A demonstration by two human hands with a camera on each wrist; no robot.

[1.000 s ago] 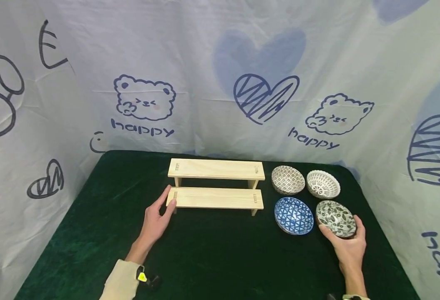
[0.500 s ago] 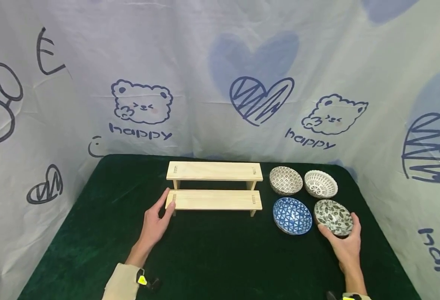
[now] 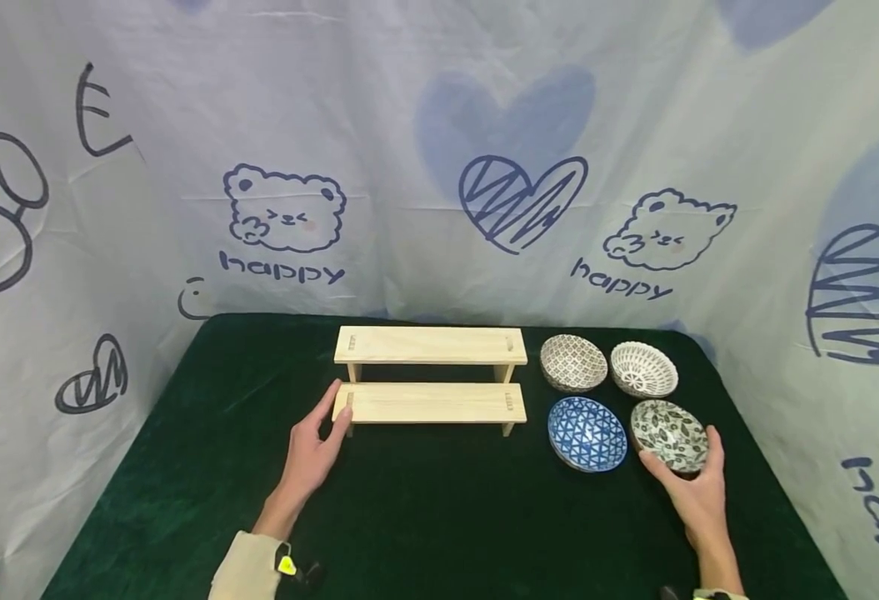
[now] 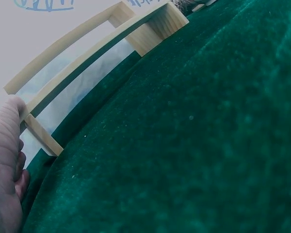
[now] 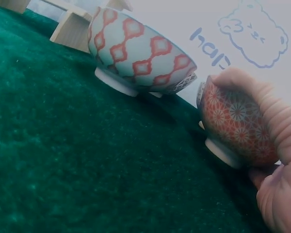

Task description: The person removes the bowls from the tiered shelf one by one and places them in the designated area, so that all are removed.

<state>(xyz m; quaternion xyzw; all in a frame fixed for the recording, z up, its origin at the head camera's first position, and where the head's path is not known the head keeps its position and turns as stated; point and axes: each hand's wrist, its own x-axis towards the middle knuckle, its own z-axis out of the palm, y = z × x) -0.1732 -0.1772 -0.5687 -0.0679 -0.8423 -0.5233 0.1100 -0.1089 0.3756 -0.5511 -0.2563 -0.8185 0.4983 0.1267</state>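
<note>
At the left end of the lower wooden shelf (image 3: 430,403), my left hand (image 3: 307,457) holds the board between thumb and fingers. In the left wrist view the thumb lies against the board's end, and the curled fingers show beneath it. My right hand (image 3: 697,496) grips the near right side of a bowl with a dark green leaf pattern inside (image 3: 670,435). Its outside, red with pale flowers (image 5: 237,119), shows in the right wrist view, its foot at the cloth. Just left of it sits a blue triangle-patterned bowl (image 3: 586,433), untouched.
Behind these two are a brown lattice-patterned bowl (image 3: 573,363) and a white ribbed-looking bowl (image 3: 644,369). A taller wooden shelf (image 3: 430,344) stands behind the lower one. Dark green cloth (image 3: 469,517) covers the table, and a printed white curtain (image 3: 402,108) hangs around it.
The head view has shifted slightly. Both hands keep their places on the shelf and the leaf-patterned bowl, and no object has visibly moved on the table.
</note>
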